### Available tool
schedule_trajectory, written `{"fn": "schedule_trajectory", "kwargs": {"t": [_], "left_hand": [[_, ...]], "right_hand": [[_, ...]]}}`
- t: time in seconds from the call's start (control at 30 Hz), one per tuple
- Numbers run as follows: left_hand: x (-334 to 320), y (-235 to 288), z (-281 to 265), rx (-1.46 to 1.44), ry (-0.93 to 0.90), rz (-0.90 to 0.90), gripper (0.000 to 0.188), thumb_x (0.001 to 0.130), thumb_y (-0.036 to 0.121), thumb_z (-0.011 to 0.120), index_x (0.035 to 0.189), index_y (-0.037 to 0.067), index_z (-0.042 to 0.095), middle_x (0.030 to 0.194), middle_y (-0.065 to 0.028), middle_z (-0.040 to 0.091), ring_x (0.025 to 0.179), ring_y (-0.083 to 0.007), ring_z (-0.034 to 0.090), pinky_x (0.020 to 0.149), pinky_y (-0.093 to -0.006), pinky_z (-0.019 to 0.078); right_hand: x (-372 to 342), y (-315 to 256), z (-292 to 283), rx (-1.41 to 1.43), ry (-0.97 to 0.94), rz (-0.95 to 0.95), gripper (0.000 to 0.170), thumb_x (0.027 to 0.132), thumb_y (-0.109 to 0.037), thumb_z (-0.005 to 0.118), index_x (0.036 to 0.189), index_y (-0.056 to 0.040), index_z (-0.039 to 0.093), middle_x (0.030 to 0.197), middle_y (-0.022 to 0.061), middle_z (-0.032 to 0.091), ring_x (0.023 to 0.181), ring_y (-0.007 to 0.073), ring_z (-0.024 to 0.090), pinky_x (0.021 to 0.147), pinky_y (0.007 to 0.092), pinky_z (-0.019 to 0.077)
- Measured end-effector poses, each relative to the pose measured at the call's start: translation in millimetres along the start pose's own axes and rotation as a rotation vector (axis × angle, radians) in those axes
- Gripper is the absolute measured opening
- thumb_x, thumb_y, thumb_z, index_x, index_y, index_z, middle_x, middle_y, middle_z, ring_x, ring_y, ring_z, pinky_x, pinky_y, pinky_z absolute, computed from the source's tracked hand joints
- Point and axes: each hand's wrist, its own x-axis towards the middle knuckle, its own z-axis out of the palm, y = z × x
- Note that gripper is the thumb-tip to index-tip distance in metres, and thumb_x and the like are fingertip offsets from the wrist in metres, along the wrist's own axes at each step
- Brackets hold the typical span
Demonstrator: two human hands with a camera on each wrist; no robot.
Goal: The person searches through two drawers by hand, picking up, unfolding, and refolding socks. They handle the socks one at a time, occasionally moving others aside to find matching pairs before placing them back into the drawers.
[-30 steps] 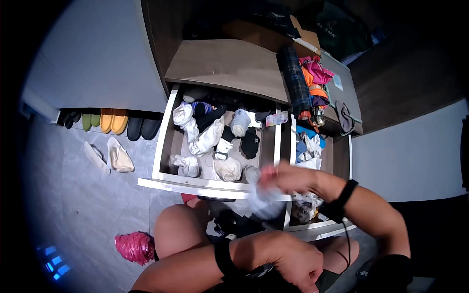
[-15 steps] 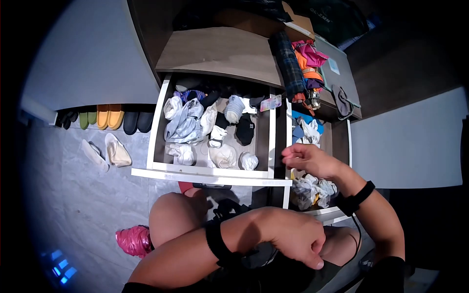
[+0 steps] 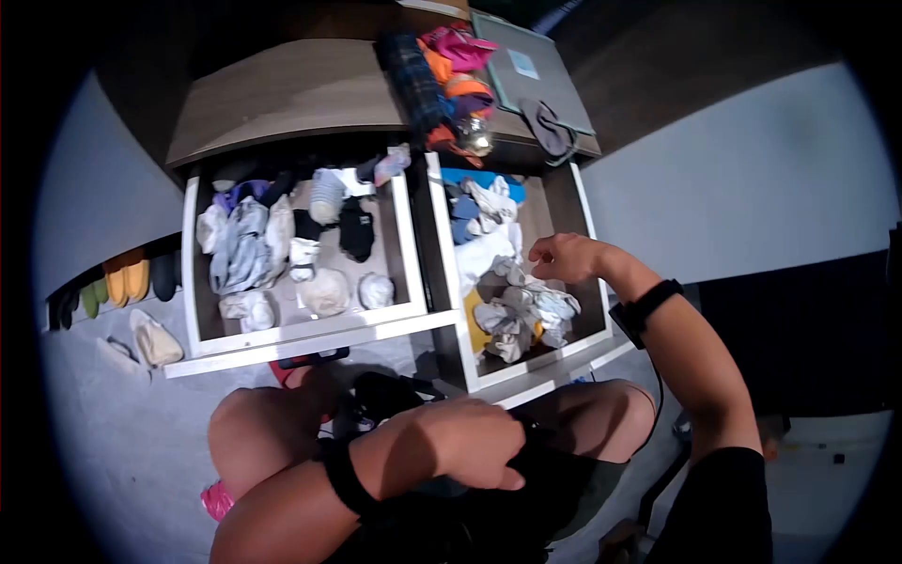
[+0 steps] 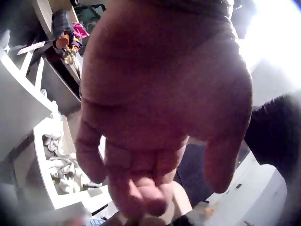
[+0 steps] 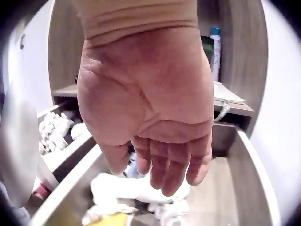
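Observation:
My right hand (image 3: 568, 258) hangs over the right drawer (image 3: 590, 230) with loosely bent fingers and holds nothing. Close to its fingertips lie a white cloth (image 3: 489, 254) and a heap of crumpled pale socks (image 3: 526, 315). The right wrist view shows the palm (image 5: 146, 94) above the white cloth (image 5: 134, 188). My left hand (image 3: 479, 442) rests near my lap, its fingers loosely curled around nothing. In the left drawer (image 3: 305, 336) a light grey garment (image 3: 242, 244) lies among rolled white socks (image 3: 326, 291) and black socks (image 3: 357, 230).
Folded umbrellas (image 3: 460, 85) and a grey slipper (image 3: 548, 130) lie on the cabinet top. Slippers (image 3: 132, 277) stand on the floor at left. Both drawers are pulled out toward my knees, their front edges between the legs and the cabinet.
My right hand carried a pale garment over the left drawer's front, then was empty, the light grey garment lying in that drawer. It has since moved over the right drawer. The head view has swung right.

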Motion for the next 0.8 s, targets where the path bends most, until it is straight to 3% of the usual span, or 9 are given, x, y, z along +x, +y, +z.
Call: {"fn": "schedule_trajectory", "kwargs": {"t": [0.03, 0.13, 0.2, 0.37, 0.47, 0.57, 0.6, 0.7, 0.8], "left_hand": [[2.5, -1.3, 5.1, 0.057, -0.044, -0.034, 0.040, 0.086, 0.040, 0.058, 0.100, 0.003, 0.064, 0.091, -0.0152, 0.065, 0.090, -0.0328, 0.063, 0.078, -0.0428, 0.0486], [9.8, -10.2, 18.8, 0.110, 0.190, -0.004, 0.044, 0.087, 0.038, 0.058, 0.113, 0.002, 0.058, 0.103, -0.0154, 0.061, 0.096, -0.0331, 0.061, 0.082, -0.0441, 0.0489], [18.3, -12.8, 13.3, 0.109, 0.187, -0.050, 0.045, 0.087, 0.036, 0.058, 0.118, 0.003, 0.055, 0.107, -0.0151, 0.059, 0.099, -0.0330, 0.061, 0.083, -0.0440, 0.0494], [36.1, -13.0, -0.5, 0.103, 0.132, -0.089, 0.046, 0.087, 0.035, 0.059, 0.120, 0.003, 0.055, 0.106, -0.0154, 0.059, 0.099, -0.0314, 0.061, 0.083, -0.0418, 0.0507], [47.5, -16.7, -3.3, 0.075, 0.118, -0.070, 0.045, 0.087, 0.034, 0.058, 0.120, 0.003, 0.055, 0.105, -0.0154, 0.060, 0.099, -0.0306, 0.062, 0.082, -0.0402, 0.0511], [56.7, -18.5, -7.9, 0.025, 0.101, -0.084, 0.045, 0.088, 0.034, 0.058, 0.120, 0.002, 0.055, 0.106, -0.0156, 0.060, 0.098, -0.0307, 0.061, 0.082, -0.0396, 0.0508], [58.7, -16.5, -12.1, 0.015, 0.086, -0.104, 0.045, 0.088, 0.033, 0.058, 0.120, 0.002, 0.055, 0.107, -0.0159, 0.060, 0.099, -0.0310, 0.061, 0.083, -0.0395, 0.0505], [65.3, -18.0, -17.5, -0.004, 0.078, -0.157, 0.045, 0.088, 0.032, 0.057, 0.121, 0.002, 0.054, 0.110, -0.0168, 0.059, 0.099, -0.0317, 0.061, 0.085, -0.0392, 0.0495], [66.1, -16.9, -25.3, -0.023, 0.112, -0.201, 0.046, 0.089, 0.032, 0.057, 0.122, 0.001, 0.053, 0.113, -0.0174, 0.058, 0.101, -0.0318, 0.060, 0.087, -0.0395, 0.0483]], "right_hand": [[6.8, 12.7, 7.9, -0.043, -0.021, 0.067, 0.049, 0.082, -0.038, 0.063, 0.120, -0.0076, 0.058, 0.117, 0.0153, 0.061, 0.108, 0.0307, 0.058, 0.092, 0.0370, 0.0459], [19.5, 36.8, 27.5, -0.183, -0.061, 0.138, 0.048, 0.082, -0.036, 0.062, 0.121, -0.0084, 0.057, 0.123, 0.0152, 0.058, 0.113, 0.0316, 0.055, 0.096, 0.0374, 0.0442], [26.6, 48.9, 37.1, -0.242, -0.055, 0.144, 0.052, 0.082, -0.033, 0.062, 0.127, -0.0102, 0.051, 0.126, 0.0168, 0.055, 0.118, 0.0319, 0.052, 0.099, 0.0387, 0.0418], [67.3, 46.7, 48.9, -0.082, 0.309, 0.032, 0.060, 0.082, -0.029, 0.062, 0.136, -0.0138, 0.040, 0.135, 0.0196, 0.045, 0.123, 0.0317, 0.048, 0.101, 0.0382, 0.0401], [94.5, 36.4, 79.7, -0.030, 0.415, -0.045, 0.067, 0.080, -0.026, 0.068, 0.138, -0.0146, 0.037, 0.138, 0.0214, 0.040, 0.121, 0.0337, 0.048, 0.102, 0.0373, 0.0387], [101.1, 37.4, 81.8, -0.028, 0.156, -0.052, 0.059, 0.081, -0.027, 0.066, 0.135, -0.0154, 0.043, 0.134, 0.0186, 0.045, 0.118, 0.0337, 0.050, 0.101, 0.0370, 0.0399], [100.1, 43.1, 85.2, 0.041, 0.267, -0.083, 0.045, 0.082, -0.025, 0.066, 0.123, -0.0132, 0.055, 0.128, 0.0150, 0.052, 0.115, 0.0322, 0.052, 0.098, 0.0373, 0.0418], [86.9, 63.3, 73.7, -0.021, 0.161, -0.075, 0.031, 0.083, -0.023, 0.065, 0.111, -0.0105, 0.063, 0.117, 0.0125, 0.060, 0.111, 0.0309, 0.055, 0.095, 0.0373, 0.0436], [40.0, 77.4, 38.5, 0.161, 0.222, -0.208, 0.026, 0.085, -0.020, 0.065, 0.108, -0.0083, 0.064, 0.101, 0.0095, 0.065, 0.094, 0.0238, 0.062, 0.085, 0.0339, 0.0476]]}}
